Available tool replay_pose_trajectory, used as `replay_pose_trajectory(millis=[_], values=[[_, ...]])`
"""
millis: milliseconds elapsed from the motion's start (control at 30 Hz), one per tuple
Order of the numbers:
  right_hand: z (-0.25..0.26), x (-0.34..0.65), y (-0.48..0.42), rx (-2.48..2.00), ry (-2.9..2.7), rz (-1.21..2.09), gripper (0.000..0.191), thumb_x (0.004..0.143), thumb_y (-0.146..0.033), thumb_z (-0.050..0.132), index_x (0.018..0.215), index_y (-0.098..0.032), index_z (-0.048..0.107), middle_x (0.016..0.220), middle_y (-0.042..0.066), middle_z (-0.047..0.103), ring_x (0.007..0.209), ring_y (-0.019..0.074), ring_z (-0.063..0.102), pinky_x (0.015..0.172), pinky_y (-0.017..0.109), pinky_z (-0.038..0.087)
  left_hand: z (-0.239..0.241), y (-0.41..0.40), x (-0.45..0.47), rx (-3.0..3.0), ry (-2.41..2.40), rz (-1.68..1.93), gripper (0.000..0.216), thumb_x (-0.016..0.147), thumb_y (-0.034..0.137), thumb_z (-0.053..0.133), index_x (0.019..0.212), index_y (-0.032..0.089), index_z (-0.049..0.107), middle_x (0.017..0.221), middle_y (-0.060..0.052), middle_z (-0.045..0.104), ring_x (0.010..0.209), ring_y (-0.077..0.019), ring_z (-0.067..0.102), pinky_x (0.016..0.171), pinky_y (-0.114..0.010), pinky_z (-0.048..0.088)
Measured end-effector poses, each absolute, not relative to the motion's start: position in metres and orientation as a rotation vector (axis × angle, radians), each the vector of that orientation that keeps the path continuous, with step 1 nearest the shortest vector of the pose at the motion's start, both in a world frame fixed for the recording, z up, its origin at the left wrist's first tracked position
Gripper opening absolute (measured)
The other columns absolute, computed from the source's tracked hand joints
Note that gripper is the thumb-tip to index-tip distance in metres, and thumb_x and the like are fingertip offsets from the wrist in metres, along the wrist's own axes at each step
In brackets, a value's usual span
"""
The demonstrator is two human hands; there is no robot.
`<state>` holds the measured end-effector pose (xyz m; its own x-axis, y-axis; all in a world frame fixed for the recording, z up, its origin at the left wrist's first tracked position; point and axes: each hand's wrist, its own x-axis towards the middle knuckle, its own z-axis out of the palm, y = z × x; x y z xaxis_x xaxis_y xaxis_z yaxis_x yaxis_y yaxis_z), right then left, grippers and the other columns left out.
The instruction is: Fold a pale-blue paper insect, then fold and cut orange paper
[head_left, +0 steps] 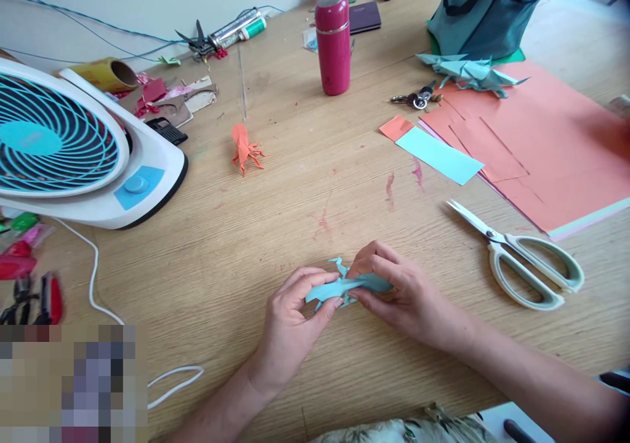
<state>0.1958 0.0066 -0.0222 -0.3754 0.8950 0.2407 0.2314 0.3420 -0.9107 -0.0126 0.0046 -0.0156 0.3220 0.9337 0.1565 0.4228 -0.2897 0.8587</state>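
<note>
Between my two hands is a light blue folded paper figure (339, 287) with small thin legs sticking out, held just above the wooden table. My left hand (298, 312) pinches its left end between thumb and fingers. My right hand (401, 289) grips its middle and right part, and those fingers hide some of the folds. Further back on the table stands an orange folded paper figure (242, 147) with thin legs. To the right of my right hand lie scissors (497, 238) with pale handles, blades slightly apart.
A white and blue fan (162, 187) stands at the left, its white cord (93, 285) trailing on the table. A magenta bottle (333, 56) stands at the back. Orange paper sheets (556, 147), a blue strip (438, 154), keys (418, 98), another blue paper figure (472, 74) and a bag (485, 20) occupy the right.
</note>
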Motion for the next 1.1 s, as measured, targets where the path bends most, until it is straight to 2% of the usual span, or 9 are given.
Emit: replay_pose_trajectory(millis=[100,233,367,500,800,1100], values=[[-0.022,0.196,0.006,-1.005,-1.828,1.037,0.014,0.092,-0.016,0.062,0.105,-0.021,0.061,0.100,0.007,0.057,0.092,0.0181,0.058,0.078,0.031,0.050,-0.017,0.004,-0.013,1.848,1.205,0.888,0.023,0.083,0.010,0.070,0.104,0.020,0.070,0.101,-0.006,0.069,0.094,-0.0163,0.068,0.079,-0.024,0.057],[-0.020,0.196,0.005,-1.048,-1.791,1.105,0.021,0.089,-0.016,0.065,0.109,-0.021,0.061,0.103,0.006,0.059,0.094,0.0185,0.059,0.080,0.031,0.048,-0.016,0.004,-0.015,2.005,1.156,0.919,0.023,0.085,0.009,0.067,0.105,0.021,0.068,0.102,-0.006,0.068,0.098,-0.0168,0.066,0.086,-0.028,0.055],[-0.021,0.196,0.006,-1.118,-1.615,1.315,0.028,0.087,-0.016,0.066,0.112,-0.022,0.057,0.102,0.003,0.064,0.090,0.0175,0.061,0.079,0.029,0.048,-0.015,0.004,-0.017,2.130,1.133,0.943,0.025,0.086,0.008,0.066,0.107,0.022,0.065,0.102,-0.005,0.067,0.098,-0.0172,0.066,0.089,-0.030,0.054],[-0.024,0.193,0.008,-1.142,-1.396,1.543,0.033,0.084,-0.025,0.072,0.112,-0.022,0.056,0.094,0.001,0.066,0.081,0.0161,0.062,0.071,0.028,0.048,-0.016,0.003,-0.016,2.207,1.120,0.958,0.030,0.086,0.005,0.066,0.110,0.022,0.063,0.105,-0.005,0.067,0.100,-0.0168,0.065,0.092,-0.030,0.054],[-0.023,0.189,0.008,-1.158,-1.288,1.559,0.025,0.082,-0.025,0.070,0.105,-0.021,0.059,0.089,0.000,0.067,0.077,0.0150,0.064,0.067,0.025,0.048,-0.015,0.002,-0.012,2.197,1.150,0.943,0.028,0.086,0.008,0.068,0.109,0.022,0.061,0.101,-0.005,0.067,0.096,-0.0162,0.066,0.090,-0.030,0.055],[-0.024,0.186,0.008,-1.110,-1.295,1.524,0.017,0.083,-0.026,0.070,0.097,-0.021,0.063,0.088,0.000,0.067,0.078,0.0145,0.063,0.068,0.025,0.048,-0.015,0.002,-0.014,2.323,1.116,0.922,0.032,0.086,0.005,0.067,0.113,0.020,0.059,0.103,-0.005,0.067,0.099,-0.0143,0.066,0.095,-0.025,0.054]])
